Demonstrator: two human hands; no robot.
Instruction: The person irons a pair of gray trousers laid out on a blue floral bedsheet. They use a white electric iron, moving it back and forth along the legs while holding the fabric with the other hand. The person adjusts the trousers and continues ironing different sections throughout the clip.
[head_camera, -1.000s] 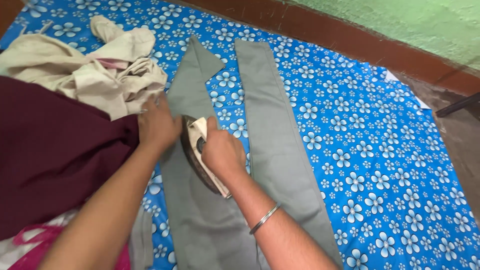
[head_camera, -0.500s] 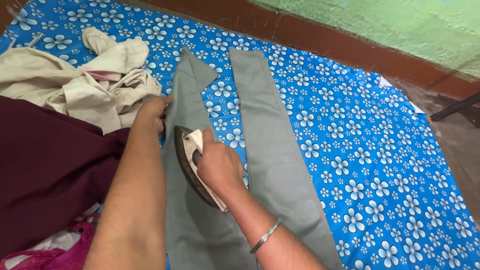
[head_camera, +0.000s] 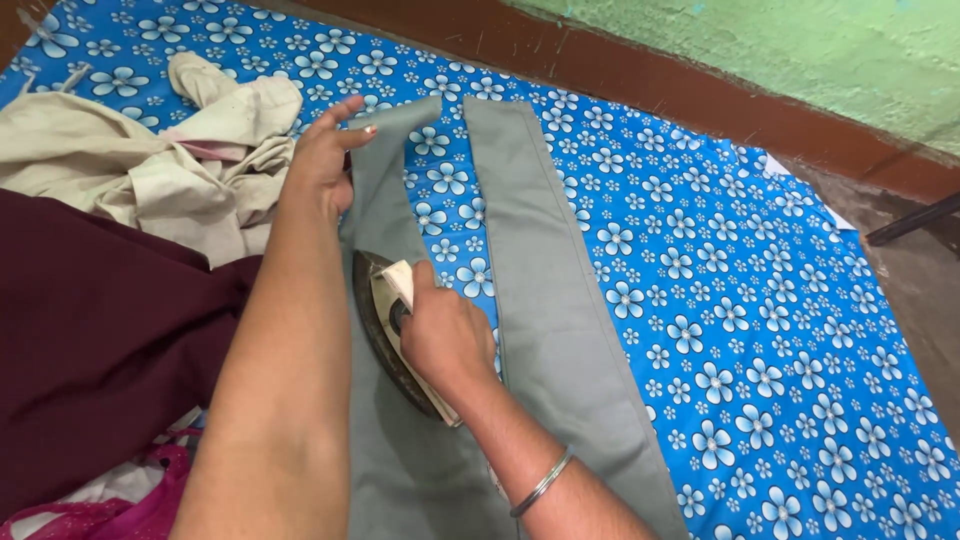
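Observation:
Grey trousers (head_camera: 535, 250) lie flat on a blue sheet with white flowers (head_camera: 720, 300), both legs stretched away from me. My right hand (head_camera: 448, 335) grips the handle of a worn metal iron (head_camera: 385, 330) that rests on the left leg. My left hand (head_camera: 325, 160) lies further up that same leg near its hem, fingers spread, pressing the left edge of the cloth flat. A metal bangle (head_camera: 543, 482) sits on my right wrist.
A crumpled beige garment (head_camera: 150, 150) lies at the left, a dark maroon cloth (head_camera: 100, 340) below it, and pink fabric (head_camera: 110, 515) at the bottom left. A brown ledge (head_camera: 640, 75) and a green wall (head_camera: 780, 50) run along the far side. Bare floor (head_camera: 920, 270) shows at right.
My left hand has slid up the left trouser leg toward the hem, and the folded hem corner now lies flat. The iron has stayed about where it was.

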